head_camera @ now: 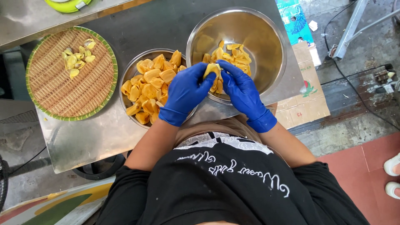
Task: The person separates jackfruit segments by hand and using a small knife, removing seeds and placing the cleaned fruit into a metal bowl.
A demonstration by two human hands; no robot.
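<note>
- Gloves, blue and rubbery, are covering both hands; left hand (186, 93) and right hand (241, 89) are pinching one yellow fruit pod (212, 69) between their fingertips.
- Pod's long axis is running roughly upright, away from the person.
- Beyond the right hand, one large steel bowl (258, 37) is holding several peeled pods.
- Left of the left hand, one smaller steel bowl (133, 71) is brimming; further left, one round woven tray (62, 91) is carrying pale seeds (77, 57).

Round woven bamboo tray with green rim (54, 98), left of frame, sits on the steel table (96, 137); pale yellow seeds (78, 57) lie in its upper part. Lime-green and white round object (68, 4) cut off at top edge. Flattened cardboard box (306, 100) on the floor, right of the table. Black cable (354, 89) runs across grey concrete, upper right. White sandals (391, 175) at right edge on red tiles.
</note>
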